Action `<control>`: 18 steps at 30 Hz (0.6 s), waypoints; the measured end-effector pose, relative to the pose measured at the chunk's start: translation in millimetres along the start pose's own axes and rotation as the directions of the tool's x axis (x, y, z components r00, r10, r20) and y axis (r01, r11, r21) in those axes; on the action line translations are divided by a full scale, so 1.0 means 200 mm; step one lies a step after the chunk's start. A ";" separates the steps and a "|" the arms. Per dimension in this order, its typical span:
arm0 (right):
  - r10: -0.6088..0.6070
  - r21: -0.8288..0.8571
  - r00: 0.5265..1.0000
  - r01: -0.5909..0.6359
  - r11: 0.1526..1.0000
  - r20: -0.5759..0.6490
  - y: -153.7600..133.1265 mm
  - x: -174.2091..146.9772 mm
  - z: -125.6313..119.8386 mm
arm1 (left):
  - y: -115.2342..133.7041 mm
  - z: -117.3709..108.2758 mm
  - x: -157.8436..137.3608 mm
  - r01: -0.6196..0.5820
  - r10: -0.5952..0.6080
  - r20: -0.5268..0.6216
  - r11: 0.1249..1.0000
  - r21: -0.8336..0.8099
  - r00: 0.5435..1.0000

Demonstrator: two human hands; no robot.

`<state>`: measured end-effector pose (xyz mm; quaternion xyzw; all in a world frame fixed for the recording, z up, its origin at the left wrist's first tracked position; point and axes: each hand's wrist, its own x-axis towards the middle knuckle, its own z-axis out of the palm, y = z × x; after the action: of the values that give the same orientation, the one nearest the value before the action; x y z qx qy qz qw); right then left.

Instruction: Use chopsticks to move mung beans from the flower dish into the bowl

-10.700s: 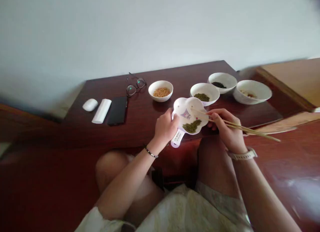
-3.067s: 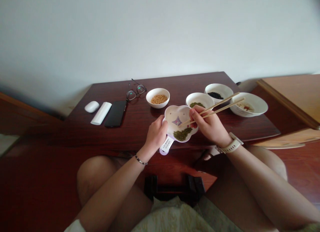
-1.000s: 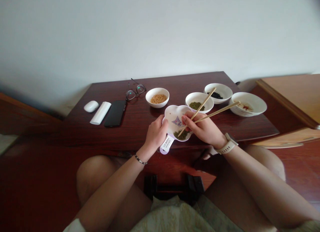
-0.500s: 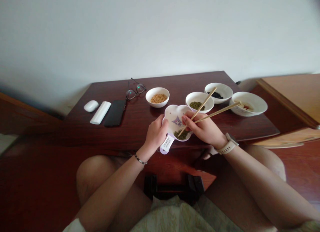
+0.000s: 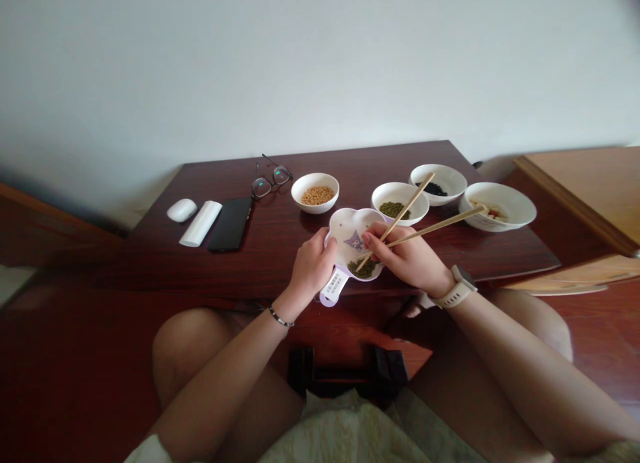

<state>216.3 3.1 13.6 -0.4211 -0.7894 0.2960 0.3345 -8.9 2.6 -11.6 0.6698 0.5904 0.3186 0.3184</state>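
Note:
My left hand (image 5: pixel 313 266) grips the left rim of a small white flower-shaped dish (image 5: pixel 346 236) with a cartoon print and a lilac handle, at the table's front edge. Green beans (image 5: pixel 364 268) lie heaped in the dish's near side. My right hand (image 5: pixel 411 258) holds a pair of wooden chopsticks (image 5: pixel 415 213); their tips dip into the green beans, and the upper ends are spread apart, pointing back right over the bowls.
On the dark wooden table (image 5: pixel 280 246) stand white bowls: yellow beans (image 5: pixel 315 192), green beans (image 5: pixel 399 203), black beans (image 5: pixel 439 183), and a larger bowl (image 5: pixel 499 206) at the right. Glasses (image 5: pixel 271 178), a black phone (image 5: pixel 231 224), a white case (image 5: pixel 201 222) and a white mouse (image 5: pixel 182 210) lie at the left.
The chopstick tips went down into the green beans in the dish and the sticks spread apart. In the last second almost nothing has moved.

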 end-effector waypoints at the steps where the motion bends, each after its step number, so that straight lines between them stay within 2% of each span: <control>1: -0.002 -0.007 1.000 0.002 1.000 0.001 0.00 0.00 0.00 | 0.00 0.00 0.00 0.000 0.000 0.001 1.000 -0.001 1.000; 18: -0.002 -0.006 1.000 0.002 1.000 -0.010 -0.01 0.00 0.00 | 0.01 0.00 0.00 0.005 -0.005 -0.003 1.000 0.009 1.000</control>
<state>215.6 1.9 16.0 -0.4226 -0.7892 0.2910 0.3376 -7.8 2.7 -9.6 0.6692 0.5941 0.3159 0.3154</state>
